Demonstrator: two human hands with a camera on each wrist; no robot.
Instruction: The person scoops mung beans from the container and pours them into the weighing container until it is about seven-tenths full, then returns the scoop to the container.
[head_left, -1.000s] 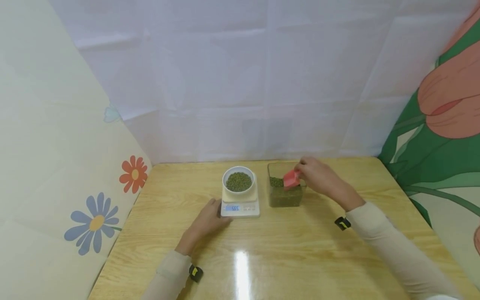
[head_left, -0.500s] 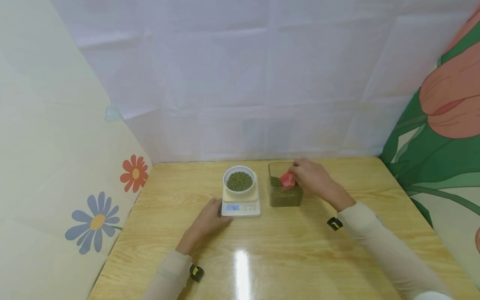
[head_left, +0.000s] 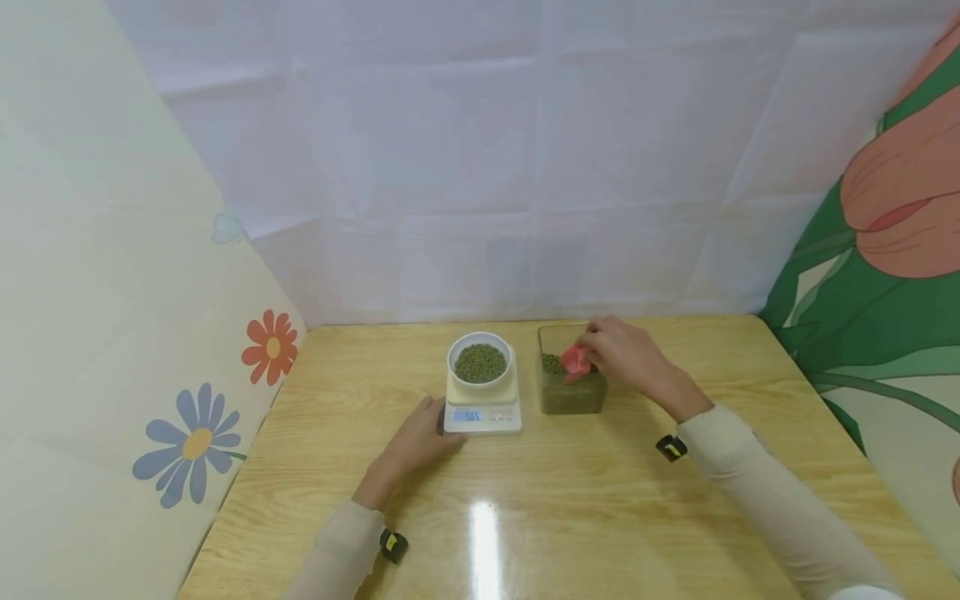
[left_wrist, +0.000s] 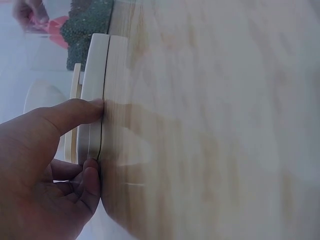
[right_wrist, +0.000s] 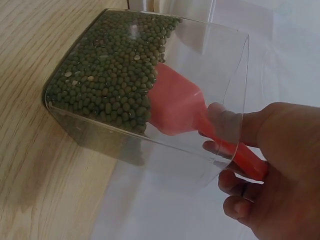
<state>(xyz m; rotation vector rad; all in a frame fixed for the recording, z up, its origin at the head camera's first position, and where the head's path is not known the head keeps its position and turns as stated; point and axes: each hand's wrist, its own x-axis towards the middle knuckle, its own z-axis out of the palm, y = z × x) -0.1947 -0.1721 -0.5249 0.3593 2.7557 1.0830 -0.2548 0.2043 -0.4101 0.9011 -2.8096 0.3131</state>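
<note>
My left hand [head_left: 420,435] holds the near left corner of a white kitchen scale [head_left: 504,423], thumb on the front edge and fingers curled at the side, as the left wrist view shows. On the scale stands a white bowl [head_left: 452,360] of green mung beans [head_left: 480,364]; the lit display seems to read 565. In my right hand [head_left: 626,354] is the handle of a red scoop [right_wrist: 175,100]. The scoop's front edge dips into the mung beans [right_wrist: 110,75] in a clear square container [right_wrist: 200,159], roughly half full. Part of the scoop is hidden by the fingers in the head view.
The container stands just right of the scale, with a narrow gap between them. Both are on a wooden table [head_left: 570,500], near its back edge. A white cloth [head_left: 420,167] hangs behind, and flower-printed sheets [head_left: 90,333] stand at the sides.
My right hand has moved slightly left and tilted the scoop down into the container's beans, then stayed there over the last half second. The left hand and the scale have not moved.
</note>
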